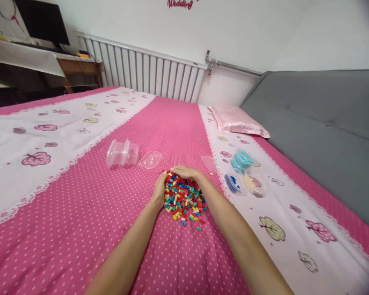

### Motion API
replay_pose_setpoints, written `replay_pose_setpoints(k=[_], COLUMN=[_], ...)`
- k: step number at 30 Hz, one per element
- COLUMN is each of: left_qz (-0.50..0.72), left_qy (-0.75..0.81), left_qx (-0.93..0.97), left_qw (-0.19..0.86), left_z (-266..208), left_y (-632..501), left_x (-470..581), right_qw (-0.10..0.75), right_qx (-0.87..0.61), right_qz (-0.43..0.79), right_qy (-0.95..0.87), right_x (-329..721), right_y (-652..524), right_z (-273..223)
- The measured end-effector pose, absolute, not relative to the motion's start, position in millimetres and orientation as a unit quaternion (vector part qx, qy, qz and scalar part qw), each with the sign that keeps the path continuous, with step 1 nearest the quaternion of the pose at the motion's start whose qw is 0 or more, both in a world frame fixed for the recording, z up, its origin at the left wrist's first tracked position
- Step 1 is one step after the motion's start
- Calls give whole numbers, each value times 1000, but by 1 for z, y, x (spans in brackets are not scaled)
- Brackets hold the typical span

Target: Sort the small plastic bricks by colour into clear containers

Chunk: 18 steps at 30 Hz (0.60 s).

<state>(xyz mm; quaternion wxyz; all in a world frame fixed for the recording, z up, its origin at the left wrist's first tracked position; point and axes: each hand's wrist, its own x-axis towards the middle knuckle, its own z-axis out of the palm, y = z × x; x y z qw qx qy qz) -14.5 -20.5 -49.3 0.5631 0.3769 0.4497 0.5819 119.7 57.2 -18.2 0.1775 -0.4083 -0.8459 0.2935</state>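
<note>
A heap of small multicoloured toy bricks (184,198) lies on the pink dotted bedspread (117,213). My left hand (160,189) rests on edge against the heap's left side, its fingers stretched forward. Across the far side curves my right hand (186,171), fingers extended toward the left fingertips. Both hands are open and border the bricks without gripping any. Part of the heap's far edge is hidden behind the right hand. A few loose bricks are scattered at the near side.
Clear empty-looking tubs (118,153) lie left, near a clear lid (150,159). Another lid (209,164) is on the right. Beyond it stand a container of turquoise pieces (242,159), a tub with blue bricks (233,183) and a clear container (254,183). A pillow (236,121) lies farther back.
</note>
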Motion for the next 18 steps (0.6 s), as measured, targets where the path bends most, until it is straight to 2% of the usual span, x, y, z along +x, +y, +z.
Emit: replay_pose_setpoints(k=[4, 10, 15, 18], left_qz=[573, 503, 553, 605], left_qy=[405, 372, 438, 464], left_qx=[419, 506, 464, 391], left_qw=[576, 594, 535, 516], left_z=[-31, -2, 21, 31], left_y=[-23, -36, -34, -25], left_x=[-6, 2, -6, -17], right_qw=[243, 362, 468, 477], right_qx=[-421, -400, -495, -557], right_qz=[314, 419, 353, 315], right_qy=[-815, -730, -641, -602], right_x=[144, 180, 200, 206], right_y=[12, -48, -60, -56], right_z=[-3, 12, 11, 4])
